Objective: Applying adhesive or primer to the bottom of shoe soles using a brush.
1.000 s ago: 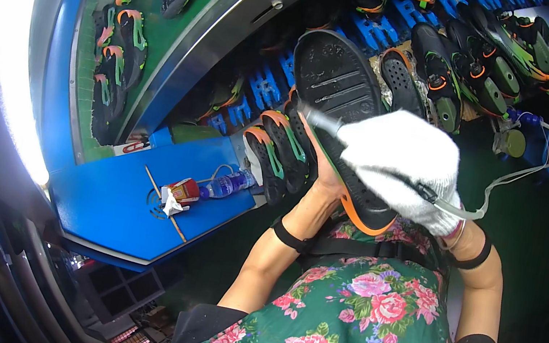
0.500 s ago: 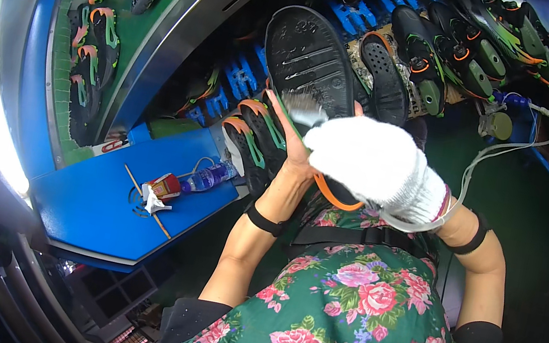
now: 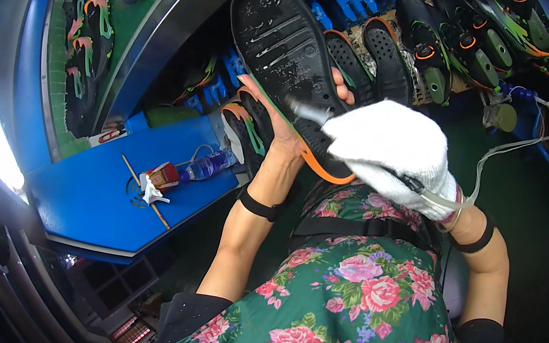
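Shoe sole [image 3: 285,48] shifted left; left hand [image 3: 282,125] curled round its edges, gloved right hand [image 3: 392,148] closed on brush [image 3: 309,111]. Probably best: light, even strokes near to far.

Left hand [image 3: 284,127] cradling the black, orange-edged shoe sole [image 3: 283,41], white-gloved right hand [image 3: 396,149] holding a brush [image 3: 311,112] over it, and a plastic bottle [image 3: 209,166] lies on the blue table [image 3: 83,193]!
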`<state>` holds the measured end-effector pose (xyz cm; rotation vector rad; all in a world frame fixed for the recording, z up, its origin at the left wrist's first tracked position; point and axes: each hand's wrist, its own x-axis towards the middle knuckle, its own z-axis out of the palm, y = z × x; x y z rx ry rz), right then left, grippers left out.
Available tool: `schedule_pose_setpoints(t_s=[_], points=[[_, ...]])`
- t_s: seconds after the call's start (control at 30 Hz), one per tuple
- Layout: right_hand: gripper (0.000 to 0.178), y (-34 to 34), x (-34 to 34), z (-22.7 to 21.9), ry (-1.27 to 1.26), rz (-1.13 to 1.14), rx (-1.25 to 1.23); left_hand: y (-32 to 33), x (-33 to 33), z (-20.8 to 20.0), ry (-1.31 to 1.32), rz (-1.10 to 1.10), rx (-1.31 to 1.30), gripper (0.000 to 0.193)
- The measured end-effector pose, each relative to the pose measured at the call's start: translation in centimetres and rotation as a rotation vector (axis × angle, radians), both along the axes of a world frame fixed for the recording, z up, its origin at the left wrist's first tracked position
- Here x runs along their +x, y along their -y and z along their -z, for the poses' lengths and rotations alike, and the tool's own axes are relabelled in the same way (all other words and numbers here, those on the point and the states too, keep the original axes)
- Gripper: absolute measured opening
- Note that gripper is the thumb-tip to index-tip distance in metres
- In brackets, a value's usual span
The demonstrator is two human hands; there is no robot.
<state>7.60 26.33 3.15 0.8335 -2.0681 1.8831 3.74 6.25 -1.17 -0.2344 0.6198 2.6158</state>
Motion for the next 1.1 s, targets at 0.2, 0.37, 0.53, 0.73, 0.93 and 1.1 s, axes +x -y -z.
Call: schedule_pose_setpoints(t_s=[0.2,0.37,0.53,0.73,0.93,1.1], points=[[0.025,0.1,0.5,0.1,-0.147,-0.090,0.111,-0.1,-0.6,-0.4,-0.025,-0.057,-0.011,0.126],[0.028,-0.2,0.5,-0.2,-0.007,-0.063,0.005,0.2,-1.2,-0.5,-0.131,-0.033,0.087,0.127],[0.026,-0.3,0.6,-0.6,-0.077,-0.068,0.058,0.5,-1.6,-0.6,-0.181,-0.059,0.037,0.126],[0.021,-0.5,0.9,-0.6,-0.023,-0.032,0.024,0.9,-1.8,-0.4,-0.283,-0.063,0.019,0.130],[0.023,-0.4,1.2,-0.4,0.167,-0.028,-0.112,1.4,-2.8,-0.2,-0.359,-0.049,0.062,0.137],[0.022,-0.6,1.4,-0.5,-0.049,-0.040,0.026,1.2,-2.8,-0.5,-0.420,-0.022,0.057,0.140]])
